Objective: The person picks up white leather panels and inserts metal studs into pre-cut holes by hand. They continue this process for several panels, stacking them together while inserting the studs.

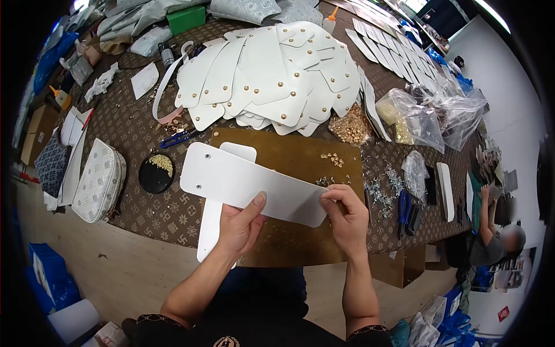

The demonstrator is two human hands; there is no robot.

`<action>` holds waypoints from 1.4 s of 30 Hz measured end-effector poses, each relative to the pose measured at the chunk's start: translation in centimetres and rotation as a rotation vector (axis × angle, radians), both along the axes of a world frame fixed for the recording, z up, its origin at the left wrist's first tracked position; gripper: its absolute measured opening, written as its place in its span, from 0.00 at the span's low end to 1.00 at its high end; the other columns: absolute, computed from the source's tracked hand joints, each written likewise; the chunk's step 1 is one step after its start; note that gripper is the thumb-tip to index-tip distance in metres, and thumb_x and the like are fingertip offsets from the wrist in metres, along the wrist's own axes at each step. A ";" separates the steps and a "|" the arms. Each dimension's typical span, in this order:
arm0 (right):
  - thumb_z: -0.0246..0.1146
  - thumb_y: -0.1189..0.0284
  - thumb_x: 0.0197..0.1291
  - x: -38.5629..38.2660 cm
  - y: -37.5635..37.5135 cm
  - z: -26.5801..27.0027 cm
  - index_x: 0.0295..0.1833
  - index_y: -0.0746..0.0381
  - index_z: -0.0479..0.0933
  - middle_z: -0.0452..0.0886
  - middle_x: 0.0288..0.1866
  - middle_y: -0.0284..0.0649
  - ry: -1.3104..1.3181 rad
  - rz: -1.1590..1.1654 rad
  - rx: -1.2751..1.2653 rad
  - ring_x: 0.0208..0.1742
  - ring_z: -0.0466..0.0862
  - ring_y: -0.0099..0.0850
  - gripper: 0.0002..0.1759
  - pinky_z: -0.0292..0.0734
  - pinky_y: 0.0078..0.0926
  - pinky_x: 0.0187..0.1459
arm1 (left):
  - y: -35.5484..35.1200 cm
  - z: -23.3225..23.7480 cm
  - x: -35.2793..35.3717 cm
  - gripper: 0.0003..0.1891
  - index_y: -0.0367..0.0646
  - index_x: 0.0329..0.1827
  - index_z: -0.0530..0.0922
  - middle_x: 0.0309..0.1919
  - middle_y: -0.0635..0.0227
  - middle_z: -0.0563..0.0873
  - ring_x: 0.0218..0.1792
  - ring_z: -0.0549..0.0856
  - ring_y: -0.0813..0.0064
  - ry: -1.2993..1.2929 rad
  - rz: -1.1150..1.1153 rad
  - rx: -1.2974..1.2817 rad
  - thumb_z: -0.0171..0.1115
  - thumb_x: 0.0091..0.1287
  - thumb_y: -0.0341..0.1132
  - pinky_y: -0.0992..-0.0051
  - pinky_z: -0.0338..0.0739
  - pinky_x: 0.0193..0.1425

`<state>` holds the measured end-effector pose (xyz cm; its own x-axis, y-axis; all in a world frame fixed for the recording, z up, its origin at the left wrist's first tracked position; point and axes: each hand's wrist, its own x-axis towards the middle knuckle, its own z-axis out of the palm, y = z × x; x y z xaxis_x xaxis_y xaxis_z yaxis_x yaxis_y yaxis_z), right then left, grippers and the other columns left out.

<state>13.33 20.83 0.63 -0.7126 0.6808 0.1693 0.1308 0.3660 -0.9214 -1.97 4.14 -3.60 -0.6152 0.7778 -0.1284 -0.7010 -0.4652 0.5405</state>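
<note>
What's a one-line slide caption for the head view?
Left hand and right hand hold a white panel above a brown board; a pile of studded panels lies behind.

Across the middle of the frame, a long worktable (115,127) under a brown cloth (167,215) with a gold woven pattern. Below and lower left, pale wood-plank floor (133,277). At the right edge, a plain white wall (511,104); above it, upper right, a bright strip of light (491,14) beside a dark opening (448,20). Lower left on the floor, blue bags (49,272); far left, a cardboard box (34,136).
</note>
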 end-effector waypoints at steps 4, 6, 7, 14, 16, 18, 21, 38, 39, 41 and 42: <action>0.71 0.77 0.69 0.1 0.1 -0.5 0.48 0.65 0.85 0.84 0.46 0.34 0.000 -0.003 -0.027 0.35 0.77 0.18 0.05 0.73 0.17 0.37 | 0.0 -0.1 0.0 0.27 0.42 0.78 0.66 0.70 0.57 0.78 0.68 0.81 0.63 0.028 -0.003 0.001 0.61 0.78 0.26 0.58 0.79 0.73; 0.72 0.76 0.69 0.3 0.1 -0.7 0.49 0.65 0.84 0.84 0.44 0.34 -0.030 -0.035 -0.106 0.36 0.77 0.18 0.06 0.74 0.17 0.37 | 0.0 0.1 0.1 0.27 0.42 0.78 0.66 0.70 0.56 0.78 0.69 0.81 0.62 0.041 0.000 0.003 0.61 0.78 0.26 0.58 0.79 0.73; 0.72 0.76 0.68 0.4 0.0 -0.7 0.49 0.65 0.84 0.84 0.43 0.34 -0.060 -0.070 -0.185 0.36 0.77 0.18 0.08 0.74 0.17 0.38 | 0.0 0.2 0.2 0.27 0.42 0.78 0.65 0.71 0.55 0.78 0.69 0.81 0.62 0.054 0.000 0.005 0.61 0.77 0.26 0.58 0.79 0.74; 0.70 0.72 0.72 0.0 0.0 -0.2 0.52 0.65 0.84 0.83 0.40 0.32 -0.069 -0.050 -0.072 0.40 0.78 0.19 0.09 0.75 0.20 0.43 | -0.2 0.3 0.9 0.27 0.42 0.76 0.66 0.72 0.54 0.77 0.69 0.80 0.61 0.098 -0.041 0.035 0.63 0.76 0.26 0.58 0.78 0.73; 0.69 0.72 0.73 -0.1 -0.2 -0.4 0.54 0.65 0.84 0.84 0.41 0.34 -0.065 -0.043 -0.042 0.40 0.79 0.21 0.10 0.76 0.21 0.43 | -0.1 1.3 1.1 0.25 0.43 0.74 0.68 0.68 0.56 0.80 0.67 0.82 0.62 -0.013 -0.037 -0.015 0.64 0.76 0.26 0.59 0.78 0.73; 0.69 0.72 0.73 0.0 0.0 -0.2 0.53 0.65 0.84 0.85 0.41 0.35 -0.055 -0.049 -0.070 0.39 0.79 0.22 0.10 0.76 0.21 0.43 | -0.3 -1.6 1.5 0.24 0.42 0.73 0.69 0.66 0.57 0.81 0.66 0.83 0.63 0.224 -0.096 -0.192 0.64 0.76 0.26 0.60 0.80 0.71; 0.68 0.71 0.73 0.4 2.8 -1.1 0.51 0.66 0.85 0.87 0.40 0.40 -0.107 -0.239 0.089 0.38 0.83 0.27 0.10 0.78 0.25 0.43 | -0.4 -1.7 1.3 0.22 0.42 0.71 0.70 0.61 0.60 0.83 0.62 0.85 0.63 0.384 -0.163 -0.416 0.63 0.76 0.26 0.60 0.85 0.66; 0.71 0.77 0.63 2.8 7.6 -2.9 0.42 0.66 0.84 0.82 0.37 0.48 -0.380 -0.284 0.435 0.38 0.84 0.47 0.05 0.79 0.41 0.43 | 0.4 -0.3 0.9 0.20 0.38 0.70 0.72 0.61 0.57 0.84 0.58 0.88 0.62 0.080 0.056 -0.240 0.62 0.79 0.33 0.63 0.93 0.54; 0.71 0.77 0.63 2.9 7.7 -3.0 0.42 0.66 0.84 0.82 0.37 0.48 -0.380 -0.284 0.436 0.38 0.84 0.47 0.05 0.79 0.41 0.43 | 0.4 -0.5 0.9 0.20 0.38 0.70 0.72 0.61 0.57 0.84 0.58 0.88 0.62 0.088 0.056 -0.242 0.62 0.79 0.33 0.63 0.93 0.54; 0.70 0.78 0.64 2.8 7.8 -3.2 0.43 0.66 0.83 0.82 0.37 0.48 -0.383 -0.273 0.440 0.38 0.84 0.47 0.05 0.79 0.41 0.44 | 0.3 -0.3 0.8 0.20 0.38 0.71 0.71 0.61 0.57 0.84 0.58 0.88 0.62 0.098 0.063 -0.242 0.62 0.79 0.33 0.63 0.93 0.54; 0.70 0.78 0.64 2.8 7.7 -3.0 0.43 0.66 0.83 0.82 0.37 0.48 -0.381 -0.267 0.443 0.38 0.84 0.47 0.05 0.79 0.41 0.44 | 0.3 0.0 0.8 0.20 0.38 0.70 0.72 0.61 0.58 0.84 0.58 0.88 0.63 0.089 0.065 -0.236 0.63 0.79 0.33 0.63 0.92 0.55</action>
<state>16.09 28.54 -2.41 -0.5940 0.7667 0.2437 0.5584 0.6110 -0.5612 -1.21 4.39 -3.63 -0.6799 0.6913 -0.2446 -0.6186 -0.3615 0.6976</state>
